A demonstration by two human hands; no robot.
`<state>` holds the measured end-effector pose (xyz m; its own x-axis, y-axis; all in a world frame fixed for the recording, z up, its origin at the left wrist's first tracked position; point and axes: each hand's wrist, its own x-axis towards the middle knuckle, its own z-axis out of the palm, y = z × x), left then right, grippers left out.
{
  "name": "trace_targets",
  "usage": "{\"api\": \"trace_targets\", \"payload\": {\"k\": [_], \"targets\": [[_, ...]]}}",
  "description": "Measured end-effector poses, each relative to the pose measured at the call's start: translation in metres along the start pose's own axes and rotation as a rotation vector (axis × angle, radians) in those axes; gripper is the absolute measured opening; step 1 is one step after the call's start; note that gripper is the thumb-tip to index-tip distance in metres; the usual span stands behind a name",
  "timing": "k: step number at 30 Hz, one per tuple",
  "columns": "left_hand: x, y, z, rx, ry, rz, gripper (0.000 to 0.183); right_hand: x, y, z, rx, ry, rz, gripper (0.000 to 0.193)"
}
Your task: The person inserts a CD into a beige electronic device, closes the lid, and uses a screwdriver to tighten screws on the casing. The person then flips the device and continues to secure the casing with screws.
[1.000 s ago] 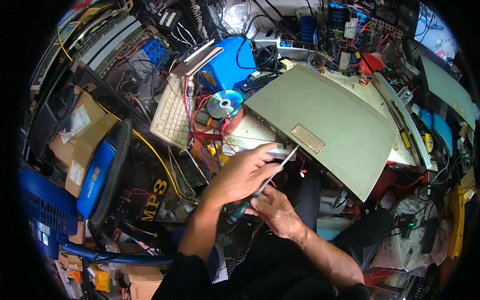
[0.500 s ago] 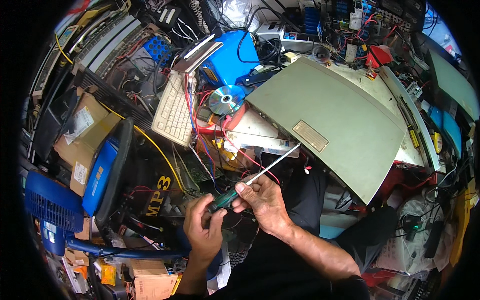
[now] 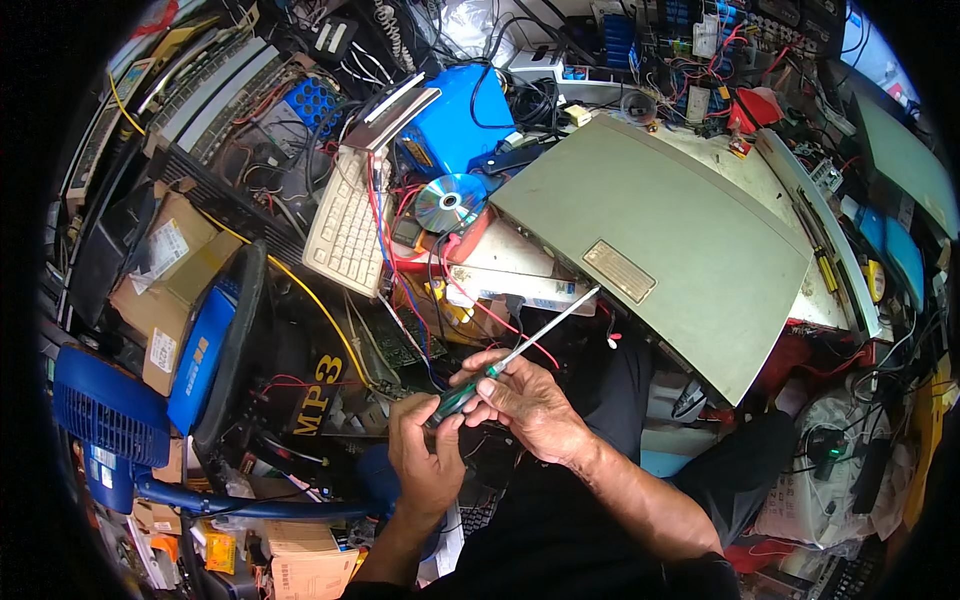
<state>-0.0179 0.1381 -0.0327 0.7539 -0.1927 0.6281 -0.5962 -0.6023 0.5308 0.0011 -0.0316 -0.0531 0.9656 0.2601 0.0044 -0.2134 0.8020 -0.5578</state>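
Note:
A screwdriver (image 3: 548,328) with a dark green handle and a long bright shaft slants up to the right between my hands. My left hand (image 3: 430,462) pinches the butt end of the handle between thumb and fingers. Nearer the shaft, my right hand (image 3: 540,412) grips the handle with its thumb on top. The tip reaches the near edge of a large grey metal case (image 3: 700,240), beside a beige slotted panel on its top; whether it touches cannot be made out.
Left of the case lie a disc (image 3: 451,202), a beige keyboard (image 3: 345,225) and a blue box (image 3: 460,118), with loose red and blue wires around them. A blue fan (image 3: 110,415) stands at the far left, near cardboard boxes (image 3: 170,250). Wires and parts crowd the back.
My left hand and the handle's butt end have shifted slightly right. My right fingers have changed their hold on the handle. The tip stays by the case's edge.

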Motion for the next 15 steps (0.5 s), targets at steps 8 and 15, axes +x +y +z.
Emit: {"api": "trace_targets", "payload": {"k": [8,15], "targets": [[0.021,0.006,-0.023,-0.783,-0.384,-1.077,0.054,-0.005,0.003,0.011,-0.489,0.333,-0.01,0.033],[0.033,-0.003,-0.023,-1.095,-0.382,-1.389,0.056,-0.007,-0.02,-0.016,0.007,0.01,-0.075,0.041]]}}
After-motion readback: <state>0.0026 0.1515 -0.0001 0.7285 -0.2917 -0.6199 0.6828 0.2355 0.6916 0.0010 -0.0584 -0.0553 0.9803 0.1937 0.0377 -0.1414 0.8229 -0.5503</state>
